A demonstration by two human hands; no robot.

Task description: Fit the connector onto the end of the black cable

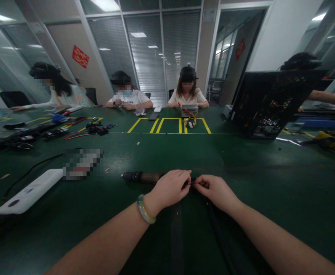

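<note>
My left hand [171,187], with a green bangle [146,209] at the wrist, is closed in a pinch. A small shiny metal piece [189,183] shows at its fingertips. Almost touching it from the right is my right hand [217,192], fingers also pinched; what they hold is too small and dark to make out. A dark cylindrical rod [131,176] with a brown band [149,178] and a metal tip lies on the green table, running behind my left hand. Below my right hand a long dark strip [217,233] trails toward me.
On the left lie a white power bank [31,191] with a cable and tangled wires [99,128]. A black computer case [263,105] stands at the right. Across the table, people sit; one has a metal box [189,110] with coloured wires. Yellow tape [169,119] marks the tabletop.
</note>
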